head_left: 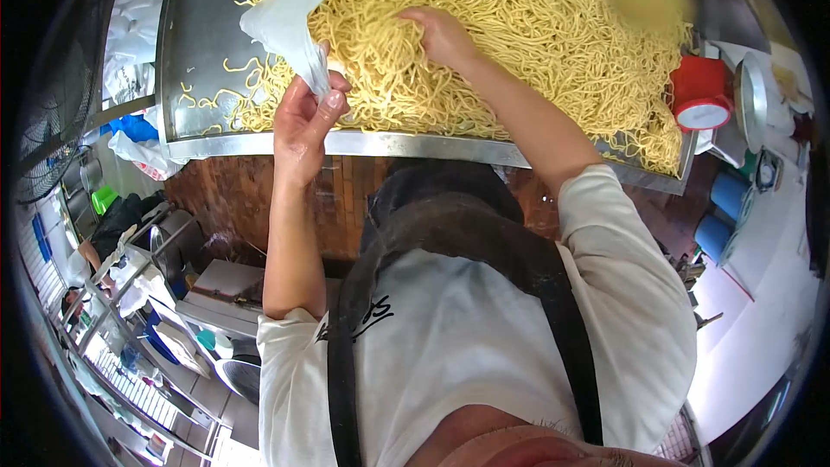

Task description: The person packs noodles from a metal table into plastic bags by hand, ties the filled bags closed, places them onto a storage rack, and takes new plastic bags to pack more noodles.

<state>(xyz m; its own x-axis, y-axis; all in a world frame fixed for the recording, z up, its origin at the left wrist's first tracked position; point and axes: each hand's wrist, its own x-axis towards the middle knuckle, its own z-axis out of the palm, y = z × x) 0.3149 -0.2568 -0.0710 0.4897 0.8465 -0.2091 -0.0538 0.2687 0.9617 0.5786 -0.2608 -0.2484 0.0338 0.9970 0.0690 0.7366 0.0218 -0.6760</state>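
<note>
A thick layer of yellow noodles [553, 43] covers most of the metal tray table [186, 35]. My left hand [307, 125] is closed on a thin white plastic bag [290, 22], pinching it between thumb and fingers near the table's front edge. The bag stretches up and to the right over the noodles. To the right of it, my right hand [443, 37] has its fingers in a bunch of noodles [380, 47], which looks blurred and partly hides the fingertips.
A red container [699, 91] stands at the table's right end, with a round metal lid [750, 102] beside it. Blue stools [722, 216] are lower right. Plastic bags [134, 43] hang at the left. A metal rail [363, 143] runs along the front edge.
</note>
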